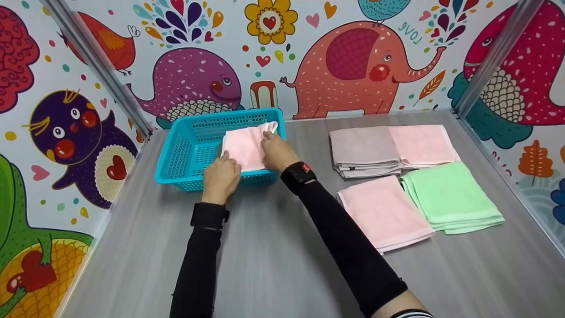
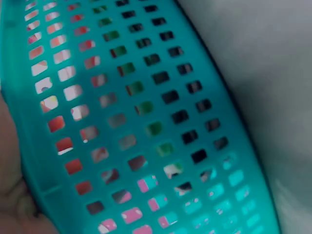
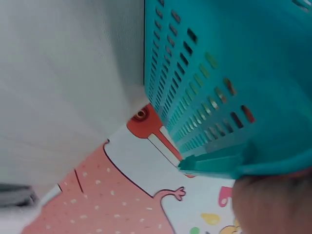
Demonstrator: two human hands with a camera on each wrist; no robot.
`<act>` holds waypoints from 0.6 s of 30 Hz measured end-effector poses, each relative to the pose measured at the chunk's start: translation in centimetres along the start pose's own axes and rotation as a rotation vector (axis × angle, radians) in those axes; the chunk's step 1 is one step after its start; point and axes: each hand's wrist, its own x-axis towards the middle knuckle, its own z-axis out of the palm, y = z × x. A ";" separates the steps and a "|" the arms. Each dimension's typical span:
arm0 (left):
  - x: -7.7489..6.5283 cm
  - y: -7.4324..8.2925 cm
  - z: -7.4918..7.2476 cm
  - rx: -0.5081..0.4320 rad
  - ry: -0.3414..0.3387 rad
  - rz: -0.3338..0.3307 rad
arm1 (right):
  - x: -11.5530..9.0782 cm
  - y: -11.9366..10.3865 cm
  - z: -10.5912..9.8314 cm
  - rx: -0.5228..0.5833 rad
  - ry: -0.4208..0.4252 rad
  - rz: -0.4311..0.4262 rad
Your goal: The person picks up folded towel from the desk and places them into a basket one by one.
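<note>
In the head view a folded pink towel (image 1: 243, 148) lies in the right part of a blue plastic basket (image 1: 194, 182). My left hand (image 1: 222, 179) reaches over the basket's front rim and pinches the towel's left edge. At the towel's right side, my right hand (image 1: 278, 151) grips its bunched upper right corner. Both wrist views are mostly filled by the perforated basket wall (image 2: 117, 97); only part of the left hand (image 2: 14, 185) and a blurred part of the right hand (image 3: 273, 202) show there, and the towel is hidden.
Right of the basket lie several folded towels on the grey table (image 1: 265, 247): a grey towel (image 1: 364, 148), a pink towel (image 1: 421, 145) behind, another pink towel (image 1: 384, 212) in front, and a green towel (image 1: 452, 196). Cartoon-printed walls (image 1: 273, 66) enclose the back and sides.
</note>
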 end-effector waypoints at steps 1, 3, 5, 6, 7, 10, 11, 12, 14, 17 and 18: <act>0.0 0.0 0.0 0.016 0.000 -0.009 | 0.1 0.1 0.0 -0.051 -0.015 0.007; 0.0 0.1 0.1 0.047 -0.009 -0.029 | 0.2 0.3 0.1 -0.133 -0.055 0.035; -0.1 0.1 0.1 0.072 -0.022 -0.046 | 0.3 0.7 0.0 -0.183 -0.100 0.063; -0.2 0.1 0.0 0.078 -0.027 -0.054 | 0.3 0.8 0.0 -0.189 -0.123 0.075; -0.2 0.1 0.0 0.081 -0.036 -0.062 | 0.3 0.9 -0.1 -0.191 -0.144 0.085; -0.3 0.2 -0.3 0.080 -0.071 -0.081 | 0.2 1.0 -0.2 -0.205 -0.172 0.079; -0.3 0.2 -0.3 0.079 -0.082 -0.087 | 0.2 1.0 -0.3 -0.210 -0.175 0.077; -0.3 0.2 -0.4 0.078 -0.093 -0.094 | 0.2 0.9 -0.2 -0.218 -0.174 0.078; -0.3 0.2 -0.5 0.077 -0.113 -0.102 | 0.3 0.8 -0.2 -0.235 -0.170 0.081; -0.3 0.1 -0.5 0.080 -0.121 -0.107 | 0.4 0.8 0.0 -0.245 -0.173 0.082; -0.3 0.1 -0.5 0.080 -0.122 -0.107 | 0.4 0.8 0.1 -0.242 -0.174 0.080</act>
